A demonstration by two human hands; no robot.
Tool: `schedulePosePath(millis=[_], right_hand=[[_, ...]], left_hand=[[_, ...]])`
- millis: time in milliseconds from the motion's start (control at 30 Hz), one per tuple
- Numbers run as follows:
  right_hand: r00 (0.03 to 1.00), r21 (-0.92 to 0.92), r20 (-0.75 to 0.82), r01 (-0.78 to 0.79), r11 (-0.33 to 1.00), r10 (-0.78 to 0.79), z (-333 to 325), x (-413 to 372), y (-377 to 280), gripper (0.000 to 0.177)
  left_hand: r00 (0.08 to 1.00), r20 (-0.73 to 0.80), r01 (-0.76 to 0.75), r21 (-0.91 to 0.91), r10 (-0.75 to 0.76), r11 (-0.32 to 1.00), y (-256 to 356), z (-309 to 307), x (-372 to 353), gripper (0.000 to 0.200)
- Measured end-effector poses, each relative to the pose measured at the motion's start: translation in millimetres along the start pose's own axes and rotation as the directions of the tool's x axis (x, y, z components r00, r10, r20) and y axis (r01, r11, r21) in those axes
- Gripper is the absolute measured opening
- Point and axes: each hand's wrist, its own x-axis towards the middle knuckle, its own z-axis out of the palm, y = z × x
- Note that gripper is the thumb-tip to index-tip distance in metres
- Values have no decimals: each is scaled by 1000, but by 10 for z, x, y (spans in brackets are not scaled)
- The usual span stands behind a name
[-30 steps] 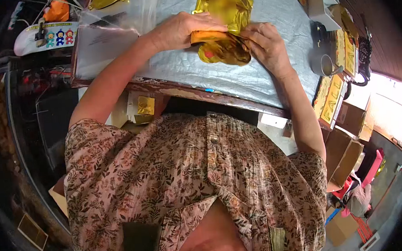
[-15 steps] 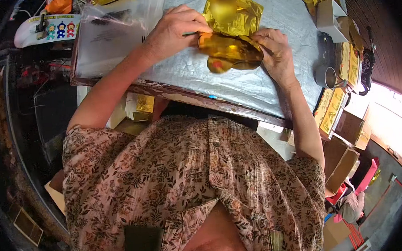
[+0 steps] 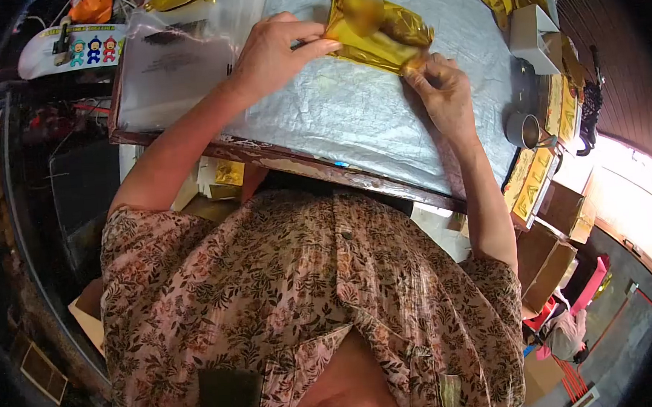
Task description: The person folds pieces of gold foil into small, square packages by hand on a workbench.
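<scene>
Gold foil lies between left fingers, parted at its edge, and right fingers pinching its corner.

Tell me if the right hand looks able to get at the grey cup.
Probably yes: only bare silver sheet seems to lie between the right hand and the grey cup, though it must first release the gold foil.

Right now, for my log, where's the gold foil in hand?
In the head view, the gold foil is upper centre over the silvery table cover, between the left hand at its left edge and the right hand at its lower right.
</scene>
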Motion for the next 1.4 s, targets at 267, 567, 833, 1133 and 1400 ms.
schedulePosePath(millis=[267,567,833,1133,1400], right_hand=[[990,-43,-142,12,999,-18,104,-24,-41,20],[979,-69,-205,-1,998,-13,167,-108,10,18],[972,-114,-204,93,989,-114,132,-171,67,18],[944,-292,-218,177,940,-246,122,-203,-25,16],[963,-239,-241,64,969,-122,198,-190,-8,20]], left_hand=[[998,-21,48,-165,-52,985,49,49,71,35],[1000,3,20,-140,-19,990,30,38,130,34],[989,-52,-141,-97,137,985,-25,31,93,32],[991,-21,-132,-14,132,991,8,17,-18,27],[993,12,-116,36,115,993,16,36,32,29]])
